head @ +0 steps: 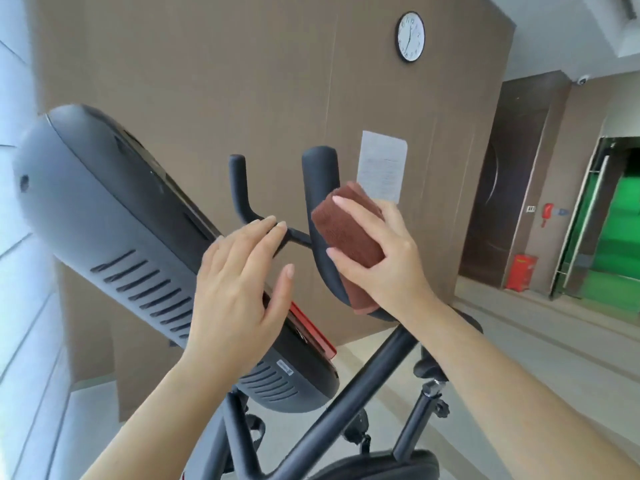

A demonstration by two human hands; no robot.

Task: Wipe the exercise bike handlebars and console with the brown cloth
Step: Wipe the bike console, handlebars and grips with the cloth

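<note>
My right hand [384, 258] grips the folded brown cloth [346, 230] and holds it wrapped against the thick curved black handlebar [320, 174] of the exercise bike. My left hand [239, 289] is flat with straight fingers beside the grey console [114, 220]. Its fingertips lie by the thin cross bar that joins the two handlebars. A thinner black handlebar [239, 181] rises to the left of the thick one. The console shows its vented back and a red edge [311, 327] at its lower end.
A brown wall panel stands close behind the bike, with a clock [410, 36] and a white paper sheet [382, 166] on it. The bike's black frame tubes [349, 403] and seat [381, 467] lie below my arms. A dark door and a red box [521, 271] are at right.
</note>
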